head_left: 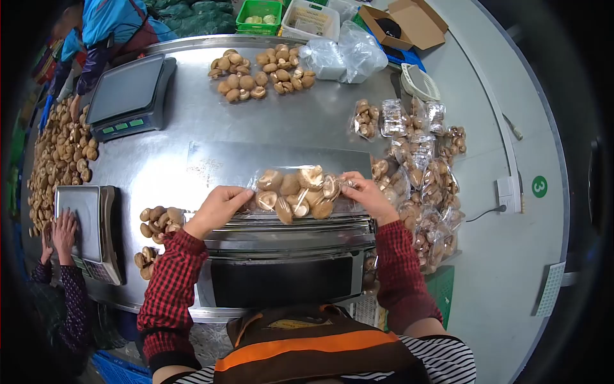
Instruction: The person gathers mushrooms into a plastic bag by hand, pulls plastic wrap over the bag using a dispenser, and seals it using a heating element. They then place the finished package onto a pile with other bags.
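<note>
A clear plastic-wrapped pack of brown mushrooms (pixel 291 185) is stretched between my two hands, over the front part of a metal wrapping machine (pixel 288 238). My left hand (pixel 220 206) pinches the left end of the film, thumb on top. At the right end, the fingers of my right hand (pixel 368 195) are closed on the gathered film. Several mushrooms show through the film, some with pale undersides up. A flat metal plate (pixel 256 153) lies just behind the pack.
Wrapped mushroom packs (pixel 425 224) are heaped on the right. Loose mushrooms lie in piles (pixel 240 83) at the back and in a large heap (pixel 57 160) on the left. Two scales (pixel 128 89) stand on the left, with one co-worker's hand (pixel 64 237) on the nearer. Another person (pixel 115 32) reaches in behind.
</note>
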A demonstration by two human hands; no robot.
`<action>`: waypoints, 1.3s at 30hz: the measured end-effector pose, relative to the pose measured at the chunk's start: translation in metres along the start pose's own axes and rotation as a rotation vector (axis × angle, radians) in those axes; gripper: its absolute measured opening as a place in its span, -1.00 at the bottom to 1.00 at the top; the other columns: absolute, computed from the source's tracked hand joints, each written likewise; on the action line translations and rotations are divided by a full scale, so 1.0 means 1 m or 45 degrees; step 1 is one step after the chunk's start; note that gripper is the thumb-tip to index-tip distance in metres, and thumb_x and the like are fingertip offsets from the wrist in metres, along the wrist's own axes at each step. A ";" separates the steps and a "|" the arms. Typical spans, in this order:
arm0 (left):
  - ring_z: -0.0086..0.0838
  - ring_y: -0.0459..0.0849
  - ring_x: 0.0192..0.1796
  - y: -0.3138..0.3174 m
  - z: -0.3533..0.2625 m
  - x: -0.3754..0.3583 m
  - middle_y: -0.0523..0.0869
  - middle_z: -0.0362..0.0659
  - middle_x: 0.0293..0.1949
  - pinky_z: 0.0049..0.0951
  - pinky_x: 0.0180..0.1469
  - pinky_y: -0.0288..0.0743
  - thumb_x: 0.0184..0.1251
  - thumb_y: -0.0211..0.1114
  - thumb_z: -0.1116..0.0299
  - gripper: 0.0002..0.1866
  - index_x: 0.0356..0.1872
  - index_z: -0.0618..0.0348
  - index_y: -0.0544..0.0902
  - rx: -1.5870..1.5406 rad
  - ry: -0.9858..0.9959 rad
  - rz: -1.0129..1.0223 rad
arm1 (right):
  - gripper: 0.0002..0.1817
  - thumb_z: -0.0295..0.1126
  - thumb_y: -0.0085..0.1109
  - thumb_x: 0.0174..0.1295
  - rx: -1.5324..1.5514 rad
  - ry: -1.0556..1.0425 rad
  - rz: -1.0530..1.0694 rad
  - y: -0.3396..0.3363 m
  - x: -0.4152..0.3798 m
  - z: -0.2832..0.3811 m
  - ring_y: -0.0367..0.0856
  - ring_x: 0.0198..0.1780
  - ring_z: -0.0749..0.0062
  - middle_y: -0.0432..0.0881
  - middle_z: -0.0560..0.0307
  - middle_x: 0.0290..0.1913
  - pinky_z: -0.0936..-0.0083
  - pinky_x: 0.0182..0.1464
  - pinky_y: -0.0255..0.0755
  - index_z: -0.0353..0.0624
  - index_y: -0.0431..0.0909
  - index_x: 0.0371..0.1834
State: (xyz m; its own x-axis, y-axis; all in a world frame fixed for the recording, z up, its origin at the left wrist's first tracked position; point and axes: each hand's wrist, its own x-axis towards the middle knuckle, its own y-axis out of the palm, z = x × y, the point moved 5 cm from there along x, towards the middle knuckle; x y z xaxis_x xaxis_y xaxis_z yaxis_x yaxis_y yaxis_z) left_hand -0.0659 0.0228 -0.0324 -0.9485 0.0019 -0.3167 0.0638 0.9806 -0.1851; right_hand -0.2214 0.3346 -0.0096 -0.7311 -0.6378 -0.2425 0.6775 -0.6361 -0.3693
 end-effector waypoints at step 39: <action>-0.20 0.25 0.20 0.013 0.018 -0.045 0.16 -0.03 0.20 -0.26 0.21 0.14 0.55 -0.15 0.01 -0.55 0.18 0.14 0.17 -1.018 0.248 0.870 | -0.74 -0.31 0.03 0.46 1.365 0.343 0.371 0.220 -0.293 0.050 0.59 -0.10 0.54 0.63 0.15 -0.09 0.62 -0.02 0.46 -0.26 0.56 0.02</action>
State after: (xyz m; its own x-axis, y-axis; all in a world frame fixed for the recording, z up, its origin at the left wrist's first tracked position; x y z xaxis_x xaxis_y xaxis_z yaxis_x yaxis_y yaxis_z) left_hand -0.0169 0.0321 -0.0375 -0.8262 0.5617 0.0447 0.4460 0.6034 0.6611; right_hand 0.1460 0.3600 0.0253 -0.4405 -0.7904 -0.4258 0.4504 -0.6048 0.6568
